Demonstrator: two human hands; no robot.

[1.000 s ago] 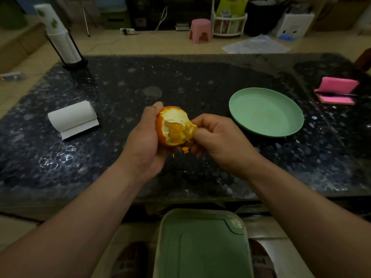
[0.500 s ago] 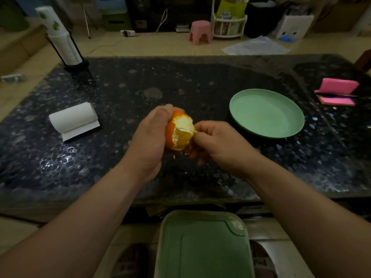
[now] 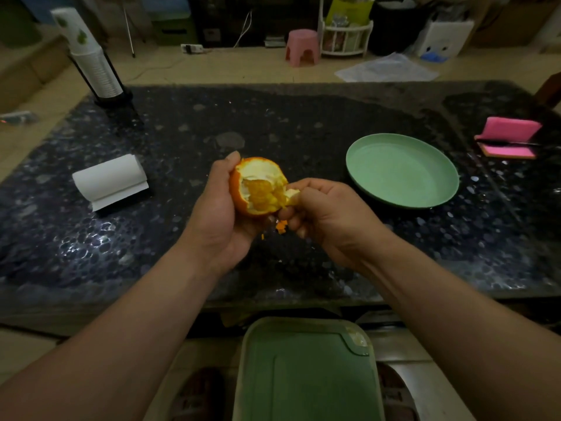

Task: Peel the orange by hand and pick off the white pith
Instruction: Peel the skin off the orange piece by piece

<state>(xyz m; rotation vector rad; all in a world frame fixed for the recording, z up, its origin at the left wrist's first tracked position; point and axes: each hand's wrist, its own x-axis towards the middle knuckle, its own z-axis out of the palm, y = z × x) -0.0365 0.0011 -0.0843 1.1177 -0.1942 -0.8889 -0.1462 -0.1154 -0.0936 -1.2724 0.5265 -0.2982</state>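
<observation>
Two hands on the job, mid-peel. Left hand [image 3: 218, 208] wraps the orange [image 3: 258, 186] from the left, fingers curled round it, with one fingertip showing at its far top. Right hand [image 3: 328, 220] has its fingers curled tight, pinching a peel flap [image 3: 293, 194] at the fruit's right edge. The orange is held in the air over the middle of the dark worktop [image 3: 273, 123], left of the green plate [image 3: 400, 170] and well apart from it.

Step, as I read it: stripping rind. Roughly a third is off, and white pith rims the opening. Pith picking hasn't started.

Next move probably needs the right hand to pull the flap right and down while the left hand holds firm, then turns the fruit to bring up fresh rind. Pull low along the surface so the flap doesn't snap short.

Orientation: the opened face points near and slightly right, toward the camera. The fruit is near-round, so it has no real long axis. The peeled window runs diagonally, far-left to near-right.

Small orange scraps [image 3: 280, 227] show just under the right hand. I can't tell whether they are falling or lying on the worktop.
</observation>
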